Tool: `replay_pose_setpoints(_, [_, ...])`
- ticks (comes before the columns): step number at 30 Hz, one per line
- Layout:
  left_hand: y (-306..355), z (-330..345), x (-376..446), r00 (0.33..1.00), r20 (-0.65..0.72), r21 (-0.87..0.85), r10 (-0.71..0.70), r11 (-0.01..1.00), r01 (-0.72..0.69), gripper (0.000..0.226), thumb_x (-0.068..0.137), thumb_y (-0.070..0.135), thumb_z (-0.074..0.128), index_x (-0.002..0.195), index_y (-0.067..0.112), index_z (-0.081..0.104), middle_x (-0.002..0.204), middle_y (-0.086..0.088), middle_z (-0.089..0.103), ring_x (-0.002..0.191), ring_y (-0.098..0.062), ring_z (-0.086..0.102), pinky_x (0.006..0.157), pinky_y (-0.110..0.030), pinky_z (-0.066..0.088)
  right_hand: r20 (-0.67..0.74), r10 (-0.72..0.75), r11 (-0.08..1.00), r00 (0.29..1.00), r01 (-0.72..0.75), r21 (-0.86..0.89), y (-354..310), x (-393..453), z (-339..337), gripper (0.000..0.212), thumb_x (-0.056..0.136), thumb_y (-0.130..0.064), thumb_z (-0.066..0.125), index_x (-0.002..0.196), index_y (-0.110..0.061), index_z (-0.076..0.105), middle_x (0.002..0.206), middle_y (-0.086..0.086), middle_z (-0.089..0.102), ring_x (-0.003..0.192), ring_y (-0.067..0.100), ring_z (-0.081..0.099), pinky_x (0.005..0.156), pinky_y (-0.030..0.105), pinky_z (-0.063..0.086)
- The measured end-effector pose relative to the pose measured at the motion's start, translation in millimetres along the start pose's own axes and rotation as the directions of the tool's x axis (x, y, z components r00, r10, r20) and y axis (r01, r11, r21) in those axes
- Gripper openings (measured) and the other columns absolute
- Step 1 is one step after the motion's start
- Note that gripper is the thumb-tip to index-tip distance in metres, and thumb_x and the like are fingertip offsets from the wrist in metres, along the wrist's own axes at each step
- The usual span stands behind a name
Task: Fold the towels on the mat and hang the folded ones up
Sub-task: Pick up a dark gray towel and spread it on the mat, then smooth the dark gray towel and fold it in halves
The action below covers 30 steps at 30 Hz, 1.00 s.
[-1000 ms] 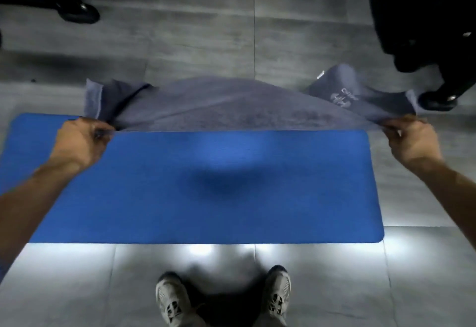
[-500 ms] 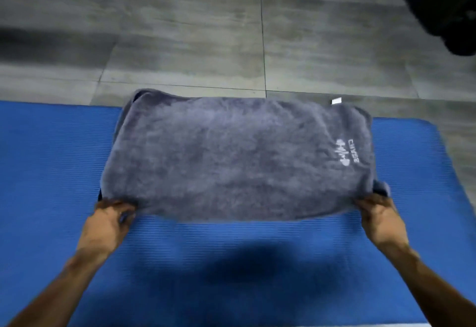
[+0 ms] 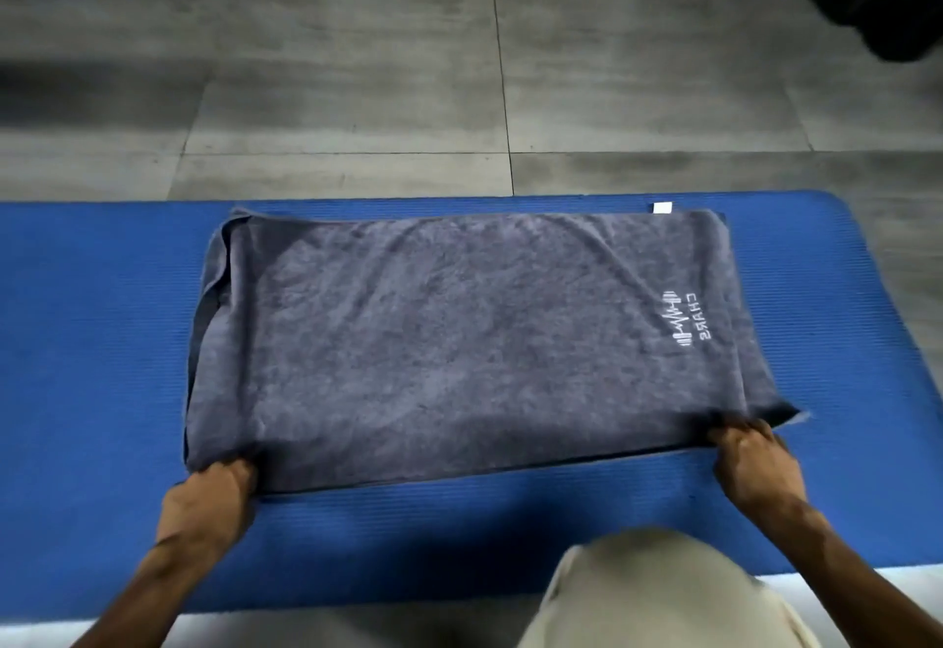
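The grey towel lies doubled over flat on the blue mat, its logo near the right edge. It looks soft, light and limp, so it probably sags unless held at the corners or along an edge. The left hand pinches the near left corner with curled fingers; the right hand pinches the near right corner the same way. Half a second ago the towel billowed above the mat; now it rests down, spread wider and smoother. Grey floor tiles lie beyond.
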<state>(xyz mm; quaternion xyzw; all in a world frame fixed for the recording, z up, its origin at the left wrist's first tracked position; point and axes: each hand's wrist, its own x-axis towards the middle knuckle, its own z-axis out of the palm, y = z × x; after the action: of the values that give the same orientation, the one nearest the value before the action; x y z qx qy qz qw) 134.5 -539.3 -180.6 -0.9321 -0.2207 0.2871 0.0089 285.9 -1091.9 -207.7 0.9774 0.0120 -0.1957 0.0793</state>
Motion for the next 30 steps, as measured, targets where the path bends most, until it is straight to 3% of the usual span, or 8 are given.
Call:
replay_pose_setpoints(6, [-5.8,24.0,-16.6,0.998,0.067,0.011,0.013,1.0,-0.014,0.034,0.093,0.023,0.043,0.125,0.024,0.054,0.13,-0.001,0.059,0.116,-0.019,0.059,0.093,-0.03,0.048,-0.07,-0.033,0.999,0.997,0.035,0.031,13.5,-31.7,29.9,0.021,0.049,-0.002,0.075,0.064,-0.016,0.073,0.071,0.012,0.07,0.071,0.04,0.064,0.065,0.049,0.056])
replay_pose_setpoints(10, [13.2,21.6,-1.0,0.991,0.065,0.067,0.114,0.991,-0.119,0.044,0.095,0.033,0.046,0.139,0.027,0.045,0.143,-0.001,0.049,0.127,-0.017,0.051,0.103,-0.028,0.042,-0.024,0.032,0.999,0.999,-0.032,0.016,13.5,-31.0,28.9,0.022,0.059,-0.006,0.075,0.072,-0.023,0.074,0.081,0.006,0.072,0.083,0.037,0.063,0.076,0.043,0.048])
replay_pose_setpoints(12, [43.3,5.9,9.1,0.973,-0.012,0.143,0.231,0.963,-0.227,0.026,0.088,0.029,0.06,0.113,0.024,0.064,0.11,-0.01,0.07,0.094,-0.026,0.07,0.078,-0.039,0.058,-0.105,0.093,0.993,0.99,-0.085,0.082,23.9,-23.2,25.4,0.016,0.073,-0.012,0.064,0.078,-0.023,0.074,0.088,0.008,0.071,0.085,0.037,0.057,0.079,0.044,0.043])
replay_pose_setpoints(15, [92.8,7.1,19.2,0.848,-0.099,0.193,0.52,0.846,-0.496,0.012,0.066,0.024,0.054,0.073,0.018,0.061,0.056,-0.01,0.064,0.04,-0.028,0.061,0.032,-0.036,0.049,-0.101,0.28,0.94,0.955,-0.251,0.232,38.5,-11.8,17.7,0.026,0.08,-0.02,0.067,0.106,-0.02,0.068,0.115,0.014,0.059,0.101,0.041,0.049,0.085,0.05,0.041])
replay_pose_setpoints(18, [161.5,1.0,15.1,0.777,-0.055,0.179,0.627,0.772,-0.61,0.042,0.047,0.026,0.082,0.088,0.018,0.076,0.09,-0.005,0.074,0.066,-0.021,0.071,0.048,-0.03,0.056,0.092,0.414,0.795,0.906,-0.409,0.448,63.9,-2.7,20.2,0.036,0.08,-0.023,0.064,0.116,-0.025,0.064,0.128,0.014,0.052,0.113,0.04,0.05,0.095,0.05,0.041])
replay_pose_setpoints(22, [234.9,8.4,3.0,0.696,-0.062,0.147,0.716,0.696,-0.703,0.068,0.033,0.036,0.091,0.099,0.027,0.075,0.11,-0.004,0.067,0.09,-0.025,0.068,0.063,-0.036,0.059,0.15,0.433,0.625,0.889,-0.416,0.661,88.6,-2.9,24.4,0.016,0.074,-0.008,0.068,0.086,-0.017,0.073,0.098,0.014,0.07,0.094,0.033,0.067,0.075,0.028,0.049])
replay_pose_setpoints(26, [272.9,-0.1,-7.4,0.684,-0.138,0.054,0.716,0.695,-0.717,0.06,0.024,0.03,0.096,0.08,0.031,0.075,0.091,0.008,0.069,0.073,-0.015,0.07,0.052,-0.027,0.056,0.172,0.363,0.73,0.916,-0.394,0.558,110.9,-2.3,23.5,0.017,0.072,-0.013,0.067,0.071,-0.03,0.067,0.085,0.006,0.073,0.087,0.028,0.068,0.068,0.028,0.044])
replay_pose_setpoints(30, [288.5,-10.5,5.4,0.831,-0.057,0.05,0.554,0.833,-0.551,0.099,0.051,0.047,0.087,0.14,0.037,0.046,0.153,-0.008,0.034,0.131,-0.036,0.043,0.09,-0.05,0.049,0.066,0.359,0.876,0.931,-0.36,0.32,114.3,18.9,13.2,0.012,0.08,-0.02,0.065,0.09,-0.021,0.07,0.102,0.009,0.059,0.102,0.038,0.054,0.082,0.043,0.043])
